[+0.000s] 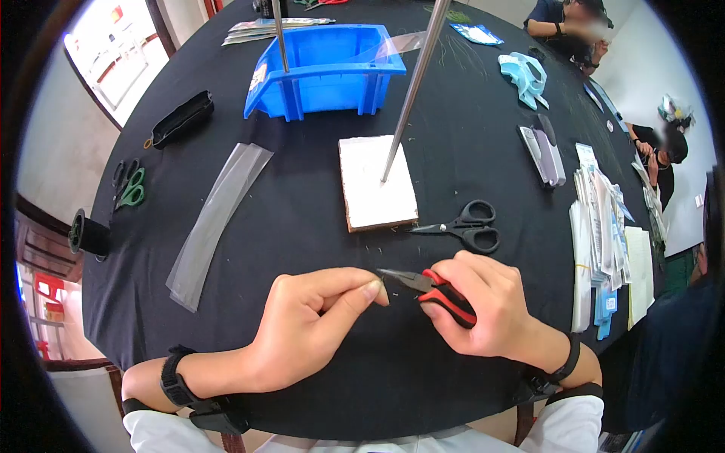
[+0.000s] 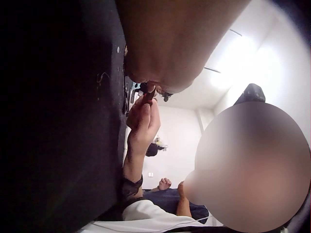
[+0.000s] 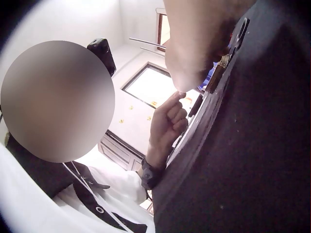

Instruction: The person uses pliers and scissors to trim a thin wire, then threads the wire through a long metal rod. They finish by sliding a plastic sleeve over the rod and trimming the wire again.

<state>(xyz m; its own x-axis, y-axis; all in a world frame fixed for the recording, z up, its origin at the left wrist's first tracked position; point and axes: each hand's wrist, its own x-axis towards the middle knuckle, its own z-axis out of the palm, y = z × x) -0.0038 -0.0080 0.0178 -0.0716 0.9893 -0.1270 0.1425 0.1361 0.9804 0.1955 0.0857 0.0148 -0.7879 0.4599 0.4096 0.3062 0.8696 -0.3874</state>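
My right hand (image 1: 487, 302) grips needle-nose pliers (image 1: 451, 300) by their red and black handles, the tips pointing left. Those tips reach right to the fingertips of my left hand (image 1: 321, 321), whose thumb and forefinger are pinched together on a thin dark strand (image 1: 381, 281); most of it is hidden by the fingers. In the left wrist view, the right hand (image 2: 144, 124) appears beyond the left one. The right wrist view shows the left hand (image 3: 166, 124) with its other fingers curled in. Black scissors (image 1: 470, 226) lie just beyond the pliers.
A metal rod (image 1: 414, 94) rises from a white-topped block (image 1: 374, 200). Behind it stands a blue bin (image 1: 325, 83). Clear plastic sleeves (image 1: 219, 223) and green-handled scissors (image 1: 133, 189) lie left; a stapler (image 1: 542, 155) and packets (image 1: 596, 226) lie right. Other people sit at the far right.
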